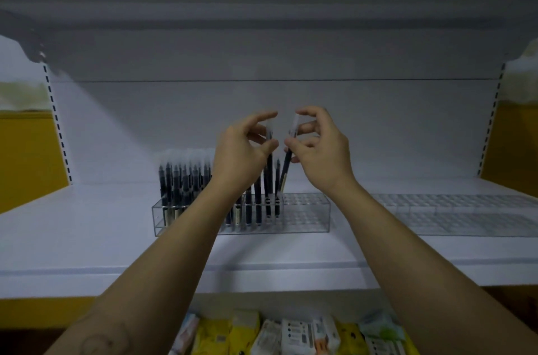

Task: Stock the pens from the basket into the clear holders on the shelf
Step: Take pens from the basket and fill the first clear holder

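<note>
Head view of a retail shelving bay. A white back panel (262, 92) fills the upper and middle frame, flanked by slotted uprights (58, 122) and, at the far left and right edges, yellow panels (26, 157). The white shelf (87, 223) runs across the full width of the middle frame. Along the bottom edge, on a lower level, lies a row of yellow and white packets (291, 331), too blurred to read. At the centre of the shelf stands a long clear holder (305, 215) with a gridded top. Its left and middle parts are filled with stocked pens (180, 177), dark-barrelled with frosted caps and standing upright, while its right end holds none. A second clear holder (465, 215) lies at the right of the frame, just beside the first. Both hands are raised above the middle of the first holder, close together but apart. The left hand (241, 151), fingers curled, pinches an upright pen (270, 162) between thumb and fingers just below its cap. This pen's lower end stands among the stocked pens in the holder. The right hand (323, 148), fingers likewise curled, pinches a tilted pen (286, 168) near its cap. The cap leans toward the upper right and the lower end meets the grid just right of the last filled row. Whether that tip has entered a hole cannot be told.
</note>
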